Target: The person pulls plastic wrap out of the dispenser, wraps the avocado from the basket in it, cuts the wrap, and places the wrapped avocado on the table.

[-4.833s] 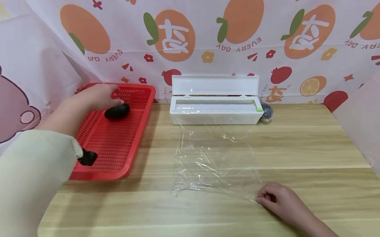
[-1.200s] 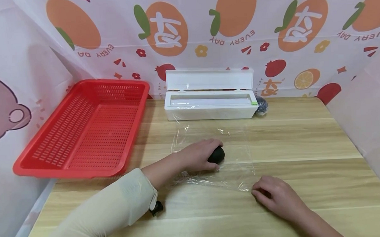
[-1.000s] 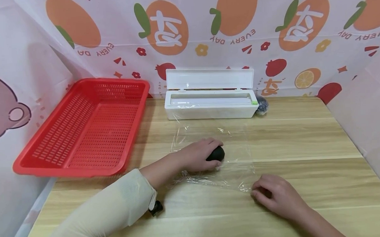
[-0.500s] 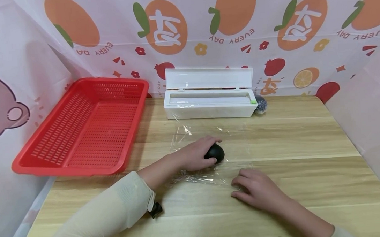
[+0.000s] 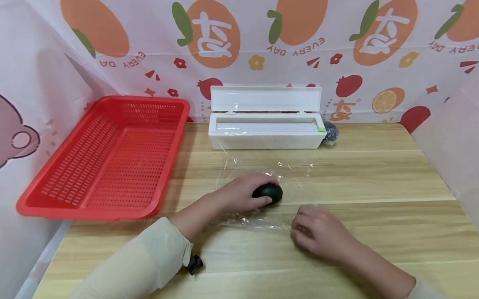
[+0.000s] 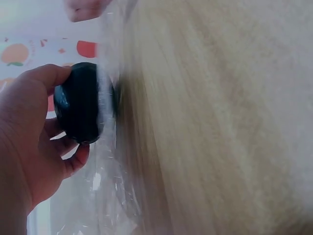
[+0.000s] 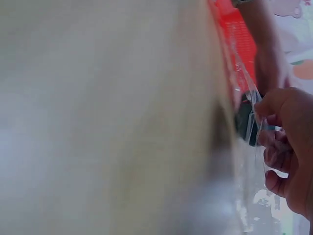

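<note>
My left hand [image 5: 239, 194] grips a smooth, dark green oval fruit [image 5: 269, 193] on a sheet of clear cling film [image 5: 246, 222]. In the left wrist view, thumb and fingertips hold the fruit [image 6: 78, 105] at its sides, with film along its table side. My right hand [image 5: 319, 232] pinches the near right edge of the film, its fingers curled. The right wrist view shows the film [image 7: 252, 115] drawn up between thumb and fingers, in front of the fruit. At its far end, the sheet runs up to a white wrap dispenser box [image 5: 267, 142] with a raised lid.
A red perforated basket [image 5: 107, 213] stands at the left. Behind the dispenser's right end lies a dark round item in plastic wrap [image 5: 331, 133]. A fruit-print cloth [image 5: 255, 43] hangs behind the wood-grain table [image 5: 383, 175]. A small black piece [image 5: 194, 264] shows beneath the left sleeve.
The left hand has taken the dark oval fruit from the red basket and brought it onto the film. The right hand has moved left and inward, drawing the film's near right corner toward the fruit.
</note>
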`<state>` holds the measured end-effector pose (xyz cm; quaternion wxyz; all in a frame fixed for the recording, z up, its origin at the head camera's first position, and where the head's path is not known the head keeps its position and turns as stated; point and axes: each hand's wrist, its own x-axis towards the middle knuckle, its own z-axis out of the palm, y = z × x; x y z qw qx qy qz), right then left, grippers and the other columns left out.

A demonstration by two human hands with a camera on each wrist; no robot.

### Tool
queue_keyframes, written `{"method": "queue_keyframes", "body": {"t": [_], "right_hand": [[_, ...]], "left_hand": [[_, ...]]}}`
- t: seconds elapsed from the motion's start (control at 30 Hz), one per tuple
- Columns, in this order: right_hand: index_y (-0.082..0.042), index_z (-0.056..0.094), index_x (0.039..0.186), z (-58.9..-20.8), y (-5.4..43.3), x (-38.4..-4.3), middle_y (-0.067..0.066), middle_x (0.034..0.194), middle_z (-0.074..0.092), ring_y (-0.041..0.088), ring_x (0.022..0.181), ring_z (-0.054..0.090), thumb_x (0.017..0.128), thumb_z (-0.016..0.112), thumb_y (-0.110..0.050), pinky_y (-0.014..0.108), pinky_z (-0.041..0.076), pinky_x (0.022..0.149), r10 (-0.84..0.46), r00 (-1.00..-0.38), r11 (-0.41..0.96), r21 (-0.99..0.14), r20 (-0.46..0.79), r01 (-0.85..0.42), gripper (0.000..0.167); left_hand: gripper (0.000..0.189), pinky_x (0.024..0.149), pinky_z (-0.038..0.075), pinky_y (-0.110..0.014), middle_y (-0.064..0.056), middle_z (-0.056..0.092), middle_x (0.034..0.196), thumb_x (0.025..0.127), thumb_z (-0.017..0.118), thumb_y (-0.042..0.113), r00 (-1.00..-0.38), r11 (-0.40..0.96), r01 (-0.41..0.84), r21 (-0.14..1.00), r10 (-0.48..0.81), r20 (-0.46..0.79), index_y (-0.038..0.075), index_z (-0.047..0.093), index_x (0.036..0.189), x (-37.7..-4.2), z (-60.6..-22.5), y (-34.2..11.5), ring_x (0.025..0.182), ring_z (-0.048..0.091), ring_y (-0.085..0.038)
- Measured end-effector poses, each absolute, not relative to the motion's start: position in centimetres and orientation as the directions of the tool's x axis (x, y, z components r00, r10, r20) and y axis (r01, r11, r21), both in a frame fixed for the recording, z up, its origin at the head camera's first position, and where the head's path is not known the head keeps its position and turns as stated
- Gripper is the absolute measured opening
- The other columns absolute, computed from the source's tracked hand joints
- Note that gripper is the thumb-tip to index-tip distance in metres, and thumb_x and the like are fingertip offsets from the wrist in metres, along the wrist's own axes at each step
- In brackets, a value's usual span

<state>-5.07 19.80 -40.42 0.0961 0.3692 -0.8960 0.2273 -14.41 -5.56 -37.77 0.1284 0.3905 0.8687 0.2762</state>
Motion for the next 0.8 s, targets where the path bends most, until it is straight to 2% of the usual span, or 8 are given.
{"method": "queue_keyframes", "body": {"t": [0.1,0.23,0.33,0.43,0.57,0.7,0.8], "right_hand": [[-0.025,0.063,0.079,-39.1,19.9,-6.1,-0.017,0.082,0.055,0.001,0.076,0.05,0.08,0.076,-0.018,0.021,0.049,0.068,-0.602,-0.736,0.616,-0.407,0.31,-0.675,0.015],[-0.025,0.061,0.08,-37.5,20.0,-7.9,-0.016,0.082,0.056,0.004,0.076,0.052,0.081,0.073,-0.013,0.023,0.05,0.068,-0.573,-0.784,0.598,-0.531,0.24,-0.6,0.017],[-0.026,0.061,0.08,-36.7,20.0,-9.5,-0.015,0.079,0.056,0.007,0.074,0.052,0.083,0.071,-0.013,0.024,0.048,0.065,-0.541,-0.827,0.6,-0.619,0.153,-0.507,0.017],[-0.026,0.062,0.08,-36.4,20.0,-11.2,-0.011,0.077,0.058,0.01,0.072,0.052,0.087,0.068,-0.015,0.026,0.046,0.062,-0.516,-0.854,0.604,-0.681,0.061,-0.414,0.014],[-0.023,0.065,0.084,-36.3,20.0,-13.1,-0.006,0.078,0.06,0.014,0.072,0.053,0.09,0.067,-0.017,0.028,0.046,0.062,-0.495,-0.869,0.615,-0.71,-0.01,-0.342,0.009],[-0.018,0.069,0.09,-36.2,20.3,-14.6,-0.005,0.081,0.062,0.015,0.075,0.054,0.091,0.066,-0.017,0.029,0.047,0.065,-0.492,-0.87,0.631,-0.696,-0.016,-0.344,0.004],[-0.017,0.071,0.095,-36.0,20.3,-15.1,-0.005,0.086,0.064,0.015,0.079,0.055,0.093,0.065,-0.022,0.031,0.048,0.068,-0.482,-0.876,0.64,-0.68,0.007,-0.357,0.008]], "left_hand": [[0.036,0.1,0.046,-0.039,0.002,0.056,0.133,0.097,0.061,0.034,-0.653,0.54,0.622,0.567,0.757,-0.006,0.026,0.059,0.132,-14.4,-37.5,-5.7,0.121,0.054,-0.017],[0.039,0.1,0.046,-0.037,0.005,0.054,0.134,0.099,0.055,0.045,-0.662,0.556,0.601,0.574,0.749,-0.033,0.029,0.059,0.133,-14.3,-37.2,-5.8,0.121,0.053,-0.014],[0.048,0.095,0.047,-0.035,0.007,0.053,0.134,0.095,0.054,0.056,-0.67,0.576,0.58,0.576,0.739,-0.064,0.03,0.058,0.136,-14.3,-37.0,-5.8,0.116,0.053,-0.012],[0.058,0.091,0.048,-0.035,0.006,0.053,0.136,0.089,0.06,0.061,-0.669,0.588,0.581,0.563,0.739,-0.081,0.03,0.056,0.138,-14.2,-36.9,-5.7,0.114,0.054,-0.013],[0.054,0.093,0.049,-0.036,0.005,0.055,0.136,0.089,0.067,0.049,-0.657,0.576,0.601,0.554,0.751,-0.069,0.027,0.056,0.138,-14.3,-36.9,-5.6,0.116,0.056,-0.014],[0.042,0.102,0.046,-0.035,0.004,0.059,0.134,0.095,0.064,0.033,-0.657,0.559,0.597,0.575,0.752,-0.049,0.024,0.059,0.136,-14.5,-37.2,-5.6,0.122,0.055,-0.013],[0.041,0.107,0.043,-0.034,0.003,0.06,0.136,0.097,0.062,0.031,-0.669,0.565,0.579,0.588,0.741,-0.054,0.022,0.058,0.137,-14.7,-37.2,-5.7,0.126,0.053,-0.013]]}}
